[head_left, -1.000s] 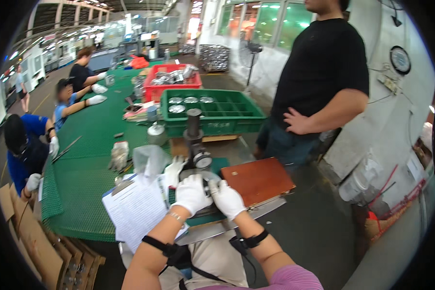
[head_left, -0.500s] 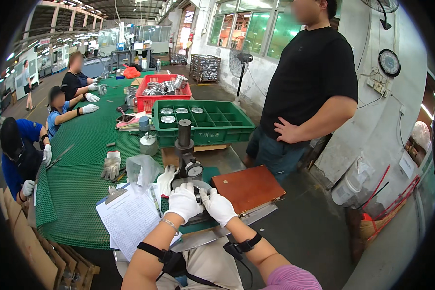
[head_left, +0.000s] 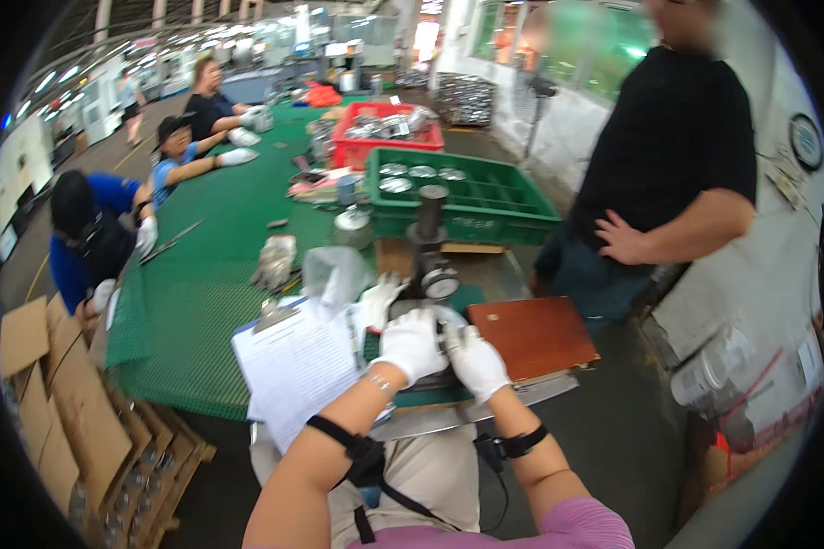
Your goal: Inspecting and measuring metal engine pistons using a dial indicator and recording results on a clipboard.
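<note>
White-gloved left hand [head_left: 413, 346] and right hand [head_left: 477, 362] curl below the round dial [head_left: 440, 283]; I can't tell how tightly, or around what.

The dial gauge [head_left: 441, 283] is blurred — the piece [head_left: 441, 339] under left hand [head_left: 413, 346] and right hand [head_left: 476, 362], perhaps metal, mostly hidden.
</note>
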The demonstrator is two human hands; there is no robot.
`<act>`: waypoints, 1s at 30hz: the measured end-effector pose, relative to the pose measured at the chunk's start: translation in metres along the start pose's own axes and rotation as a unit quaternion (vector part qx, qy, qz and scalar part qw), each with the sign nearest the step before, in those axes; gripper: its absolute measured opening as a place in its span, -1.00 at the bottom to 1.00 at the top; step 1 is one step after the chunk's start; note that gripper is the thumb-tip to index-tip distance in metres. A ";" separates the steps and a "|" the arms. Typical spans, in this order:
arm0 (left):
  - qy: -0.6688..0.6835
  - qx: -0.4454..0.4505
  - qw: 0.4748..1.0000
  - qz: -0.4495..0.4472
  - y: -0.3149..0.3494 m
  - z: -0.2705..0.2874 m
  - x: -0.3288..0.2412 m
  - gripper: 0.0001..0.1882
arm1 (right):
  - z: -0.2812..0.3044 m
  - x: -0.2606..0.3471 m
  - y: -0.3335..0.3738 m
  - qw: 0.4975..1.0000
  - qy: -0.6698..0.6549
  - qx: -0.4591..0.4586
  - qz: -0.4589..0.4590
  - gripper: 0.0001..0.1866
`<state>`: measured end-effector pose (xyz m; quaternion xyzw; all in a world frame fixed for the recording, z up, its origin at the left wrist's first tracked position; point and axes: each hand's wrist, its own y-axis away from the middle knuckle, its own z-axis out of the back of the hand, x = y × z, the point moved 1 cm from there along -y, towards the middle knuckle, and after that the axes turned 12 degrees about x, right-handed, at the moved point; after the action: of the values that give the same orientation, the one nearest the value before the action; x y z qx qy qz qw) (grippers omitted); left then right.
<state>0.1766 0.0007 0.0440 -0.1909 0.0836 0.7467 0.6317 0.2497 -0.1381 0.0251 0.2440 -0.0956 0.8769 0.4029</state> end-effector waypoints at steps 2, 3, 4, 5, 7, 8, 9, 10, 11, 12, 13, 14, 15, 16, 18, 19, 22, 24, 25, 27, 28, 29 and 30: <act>0.007 0.001 1.000 0.001 -0.002 -0.001 -0.004 -0.37 | 0.002 0.000 0.000 1.000 0.009 -0.002 -0.016 -0.36; 0.006 -0.006 1.000 0.004 -0.002 -0.001 -0.003 -0.37 | 0.009 0.012 0.006 0.999 0.004 -0.001 -0.032 -0.37; 0.001 -0.002 1.000 0.012 -0.001 0.001 -0.005 -0.37 | 0.010 0.013 0.008 1.000 0.005 -0.003 -0.023 -0.39; -0.004 0.002 1.000 0.018 0.001 0.003 -0.007 -0.36 | 0.009 0.011 0.008 1.000 0.007 -0.007 -0.014 -0.40; -0.009 0.012 1.000 0.024 0.001 0.005 -0.007 -0.32 | 0.010 0.007 0.003 1.000 -0.011 -0.009 -0.004 -0.42; -0.007 0.013 1.000 0.024 0.003 0.004 -0.006 -0.32 | 0.009 0.007 0.004 1.000 -0.012 -0.009 0.001 -0.43; -0.005 0.013 1.000 0.022 0.005 0.004 -0.006 -0.32 | 0.009 0.009 0.005 1.000 -0.013 -0.012 0.005 -0.43; -0.013 0.017 0.999 0.024 0.006 0.004 -0.006 -0.32 | 0.008 0.011 0.005 1.000 -0.015 -0.009 0.007 -0.43; -0.014 0.017 0.999 0.027 0.005 0.004 -0.003 -0.32 | 0.007 0.013 0.005 1.000 -0.004 -0.008 0.009 -0.44; -0.017 0.012 0.999 0.027 0.006 0.004 -0.002 -0.31 | 0.005 0.013 0.007 1.000 0.007 -0.006 0.009 -0.44; -0.019 0.006 0.999 0.027 0.007 0.003 -0.001 -0.31 | 0.004 0.013 0.007 1.000 0.006 -0.002 0.008 -0.44; -0.020 0.011 0.999 0.028 0.007 0.003 0.001 -0.30 | 0.004 0.013 0.005 1.000 -0.009 0.000 0.013 -0.44; -0.019 0.013 0.999 0.032 0.007 0.005 0.001 -0.30 | 0.004 0.013 0.003 1.000 -0.024 0.003 0.019 -0.44; -0.023 0.017 0.999 0.031 0.008 0.006 -0.001 -0.29 | 0.003 0.009 0.002 0.999 -0.036 0.007 0.012 -0.42; -0.024 0.018 0.999 0.028 0.006 0.007 -0.006 -0.29 | -0.002 -0.007 0.000 0.994 -0.087 -0.020 0.058 -0.52; -0.026 0.019 0.999 0.026 0.006 0.007 -0.008 -0.29 | -0.006 -0.019 -0.002 0.986 -0.113 -0.046 0.111 -0.56; -0.021 0.034 0.998 0.038 0.005 0.008 -0.008 -0.28 | -0.006 -0.038 -0.003 0.965 -0.246 0.019 0.083 -0.67; -0.027 0.037 0.998 0.044 0.007 0.008 -0.006 -0.28 | 0.009 -0.024 0.009 0.934 -0.348 0.084 0.004 -0.70; -0.033 0.038 0.998 0.042 0.007 0.008 -0.006 -0.28 | 0.009 -0.024 0.009 0.933 -0.348 0.086 0.002 -0.70; -0.025 0.042 0.998 0.048 0.007 0.007 -0.005 -0.29 | 0.008 -0.023 0.010 0.937 -0.342 0.064 0.013 -0.70; -0.019 0.037 0.998 0.048 0.007 0.007 -0.004 -0.30 | 0.008 -0.018 0.010 0.934 -0.352 0.068 0.015 -0.69; -0.014 0.031 0.998 0.049 0.008 0.007 -0.002 -0.30 | 0.010 -0.013 0.010 0.927 -0.368 0.074 0.001 -0.70; -0.004 0.012 0.999 0.046 0.007 0.004 -0.002 -0.32 | 0.010 -0.013 0.009 0.929 -0.365 0.060 0.009 -0.70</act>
<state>0.1698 -0.0014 0.0477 -0.1766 0.0991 0.7743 0.5995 0.2536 -0.1567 0.0276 0.5698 -0.1857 0.7350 0.3172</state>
